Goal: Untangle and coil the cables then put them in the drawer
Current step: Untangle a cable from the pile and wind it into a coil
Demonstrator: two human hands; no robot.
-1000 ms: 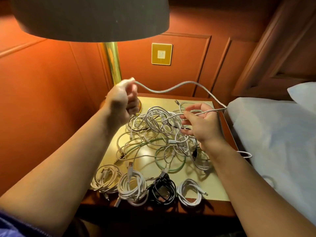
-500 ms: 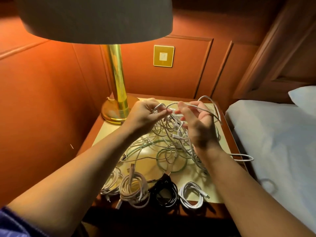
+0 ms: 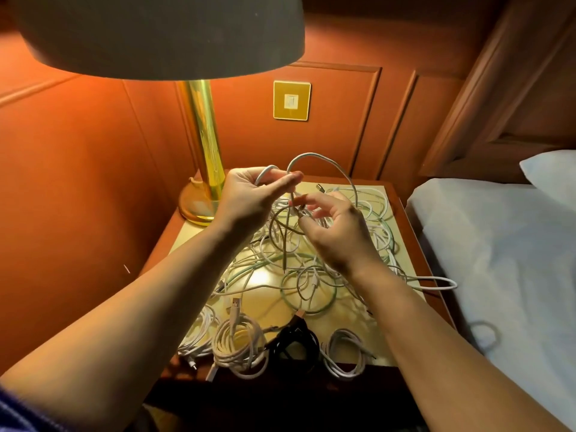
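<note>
While my left hand (image 3: pixel 249 201) pinches a white cable (image 3: pixel 324 160), my right hand (image 3: pixel 339 235) pinches its loop above the tangle (image 3: pixel 311 269) on the bench (image 3: pixel 402 307).

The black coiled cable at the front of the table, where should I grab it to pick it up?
Grip the black coiled cable across its bundled loops, coming from above. It lies flat on the table between two white coils, so pinching the whole ring at one side should keep the loops together. Avoid the loose plug end.
</note>
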